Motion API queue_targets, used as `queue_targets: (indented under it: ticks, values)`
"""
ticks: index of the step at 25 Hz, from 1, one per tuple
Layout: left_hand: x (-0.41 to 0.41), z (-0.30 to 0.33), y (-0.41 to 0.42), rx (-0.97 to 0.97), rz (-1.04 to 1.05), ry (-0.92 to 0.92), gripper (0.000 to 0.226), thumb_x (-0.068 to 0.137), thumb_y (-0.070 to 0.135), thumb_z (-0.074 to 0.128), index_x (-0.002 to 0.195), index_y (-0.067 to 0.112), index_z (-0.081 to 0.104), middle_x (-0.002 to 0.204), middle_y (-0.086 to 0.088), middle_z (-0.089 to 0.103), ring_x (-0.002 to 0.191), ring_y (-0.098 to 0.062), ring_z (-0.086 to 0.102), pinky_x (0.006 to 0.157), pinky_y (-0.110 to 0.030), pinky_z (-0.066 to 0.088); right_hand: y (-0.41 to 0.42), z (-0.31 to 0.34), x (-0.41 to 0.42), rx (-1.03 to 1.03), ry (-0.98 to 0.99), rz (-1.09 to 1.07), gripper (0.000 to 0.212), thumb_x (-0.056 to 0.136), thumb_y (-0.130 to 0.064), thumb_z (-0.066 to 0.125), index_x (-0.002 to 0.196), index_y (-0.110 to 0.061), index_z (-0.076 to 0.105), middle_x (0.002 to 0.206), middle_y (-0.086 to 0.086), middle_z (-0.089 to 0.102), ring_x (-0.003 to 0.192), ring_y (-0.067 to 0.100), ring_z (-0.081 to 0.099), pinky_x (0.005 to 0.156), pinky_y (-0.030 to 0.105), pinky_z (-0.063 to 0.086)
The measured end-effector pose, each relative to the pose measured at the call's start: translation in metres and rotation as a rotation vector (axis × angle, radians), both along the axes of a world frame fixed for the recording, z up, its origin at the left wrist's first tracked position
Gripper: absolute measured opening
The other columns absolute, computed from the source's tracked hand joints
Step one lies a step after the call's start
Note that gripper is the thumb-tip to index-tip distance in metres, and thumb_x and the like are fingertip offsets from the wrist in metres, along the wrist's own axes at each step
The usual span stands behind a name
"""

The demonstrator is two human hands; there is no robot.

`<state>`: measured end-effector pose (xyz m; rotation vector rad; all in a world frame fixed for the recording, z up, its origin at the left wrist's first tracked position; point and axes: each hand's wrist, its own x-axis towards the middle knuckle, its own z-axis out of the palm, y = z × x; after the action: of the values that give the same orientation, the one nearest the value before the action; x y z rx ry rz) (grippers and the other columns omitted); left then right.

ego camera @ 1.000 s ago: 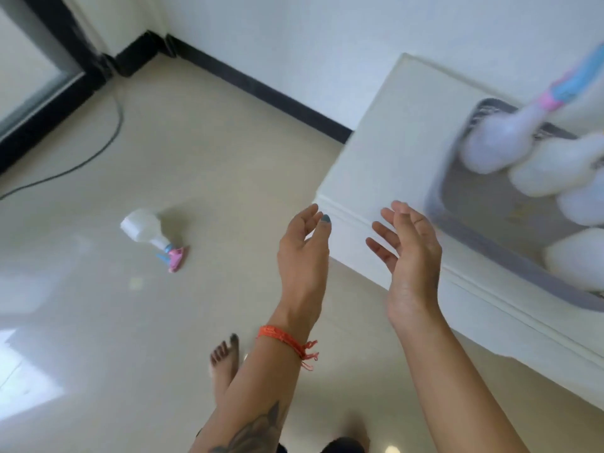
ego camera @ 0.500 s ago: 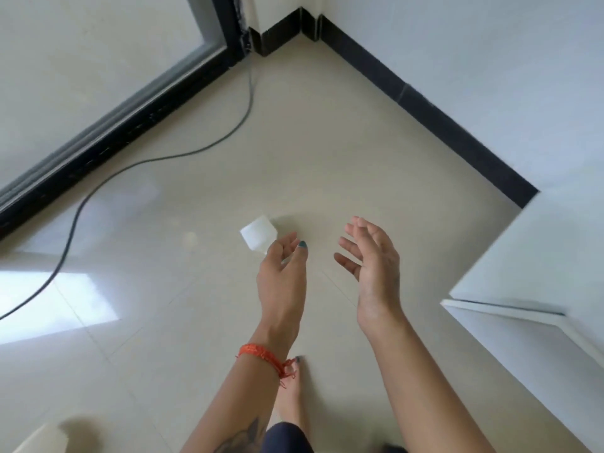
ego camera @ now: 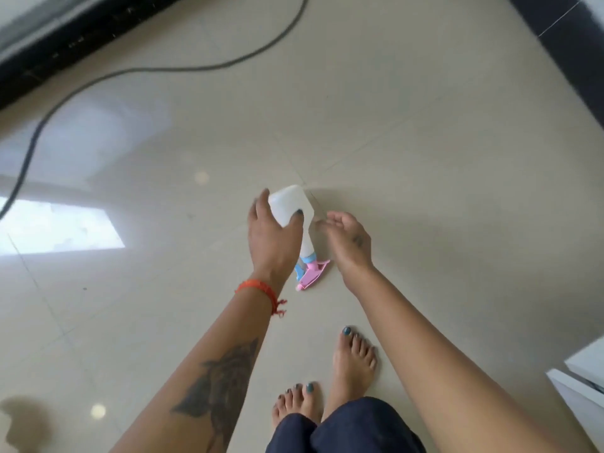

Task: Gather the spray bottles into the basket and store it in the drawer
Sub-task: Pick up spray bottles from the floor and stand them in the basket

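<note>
An orange thread bracelet circles the left wrist; a dark tattoo marks that forearm; toenails are painted teal; trousers are navy.

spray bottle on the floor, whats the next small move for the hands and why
Probably close the left hand fully and lift. Its fingers already wrap the body of the white plastic spray bottle with the pink and blue trigger head, which lies on the glossy beige tiled floor. The right hand hovers open beside it, holding nothing.

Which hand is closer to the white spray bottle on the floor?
Left. The left hand is wrapped over the body of the white spray bottle, fingers touching it. The right hand hovers just beside the bottle, open; whether it touches is unclear.
</note>
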<state>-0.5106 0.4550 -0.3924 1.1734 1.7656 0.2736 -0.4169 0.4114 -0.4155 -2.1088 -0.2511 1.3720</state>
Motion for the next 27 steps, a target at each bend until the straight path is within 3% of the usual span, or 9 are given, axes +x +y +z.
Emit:
queue_targets:
  ticks: [2,4,7,10,14,18,23,25,27]
  values:
    - [0.0,-0.042,0.008,0.02,-0.049,0.018,0.077,0.084,0.028,0.059,0.147,0.021,0.016,0.158,-0.001,0.014,0.144,-0.02,0.017,0.113,-0.032,0.019,0.005,-0.046,-0.006,-0.085,-0.051,0.16,0.046,0.079,-0.035,0.064,0.121,-0.016,0.055,0.116,0.0,0.06,0.102,0.018,0.056,0.084,0.027,0.044]
    - [-0.003,-0.074,0.013,0.036,-0.097,0.011,0.085,0.08,0.027,0.064,0.148,0.02,0.013,0.159,0.0,0.009,0.145,-0.019,0.014,0.113,-0.029,0.017,0.006,-0.081,-0.014,-0.169,-0.067,0.276,0.043,0.077,-0.033,0.066,0.115,-0.015,0.056,0.102,-0.001,0.056,0.103,0.022,0.057,0.083,0.029,0.045]
    - [-0.009,-0.099,0.011,0.046,-0.093,-0.022,0.089,0.075,0.028,0.07,0.147,0.024,0.016,0.157,-0.001,0.016,0.142,-0.021,0.022,0.113,-0.033,0.026,0.003,-0.111,-0.023,-0.211,-0.106,0.421,0.024,0.077,-0.034,0.064,0.09,-0.02,0.05,0.088,-0.004,0.052,0.086,0.022,0.053,0.074,0.028,0.043]
    - [-0.011,-0.094,0.008,0.05,-0.072,-0.025,0.087,0.073,0.032,0.072,0.144,0.028,0.022,0.149,-0.002,0.03,0.134,-0.023,0.033,0.108,-0.042,0.036,0.0,-0.107,-0.02,-0.2,-0.18,0.543,0.025,0.077,-0.036,0.064,0.083,-0.019,0.047,0.082,-0.003,0.054,0.082,0.022,0.053,0.073,0.027,0.041]
    - [-0.007,-0.052,0.016,-0.006,-0.006,-0.109,0.082,0.068,0.046,0.072,0.137,0.036,0.029,0.143,0.002,0.036,0.126,-0.026,0.044,0.1,-0.047,0.045,-0.004,-0.048,0.004,-0.086,-0.162,0.482,0.037,0.072,-0.039,0.072,0.1,-0.019,0.06,0.094,-0.002,0.069,0.087,0.021,0.064,0.078,0.03,0.048]
    - [0.006,0.015,0.023,-0.086,0.008,-0.269,0.08,0.067,0.052,0.072,0.135,0.032,0.035,0.136,0.003,0.04,0.108,-0.016,0.056,0.083,-0.041,0.056,-0.012,0.044,0.047,0.012,-0.1,0.417,0.049,0.068,-0.042,0.073,0.112,-0.028,0.055,0.08,-0.015,0.061,0.081,0.013,0.064,0.075,0.028,0.051]
    - [0.042,0.109,0.008,-0.263,-0.072,-0.453,0.091,0.061,0.055,0.073,0.137,0.022,0.035,0.133,-0.005,0.049,0.108,-0.023,0.06,0.068,-0.034,0.059,-0.041,0.167,0.109,0.098,0.154,0.309,0.032,0.078,-0.055,0.06,0.105,-0.038,0.063,0.098,-0.008,0.068,0.084,0.011,0.066,0.072,0.026,0.05]
    - [0.06,0.149,-0.007,-0.308,-0.107,-0.517,0.093,0.057,0.057,0.072,0.134,0.018,0.038,0.127,-0.006,0.055,0.105,-0.023,0.063,0.064,-0.031,0.058,-0.063,0.213,0.129,0.15,0.175,0.248,0.025,0.086,-0.048,0.051,0.104,-0.039,0.067,0.104,-0.007,0.068,0.079,0.012,0.065,0.068,0.023,0.049]
    - [0.08,0.188,-0.029,-0.337,-0.156,-0.554,0.089,0.058,0.059,0.071,0.131,0.017,0.042,0.122,-0.006,0.059,0.102,-0.023,0.066,0.062,-0.03,0.058,-0.096,0.259,0.147,0.209,0.182,0.167,0.031,0.092,-0.03,0.041,0.102,-0.034,0.07,0.108,-0.002,0.067,0.071,0.011,0.063,0.063,0.02,0.049]
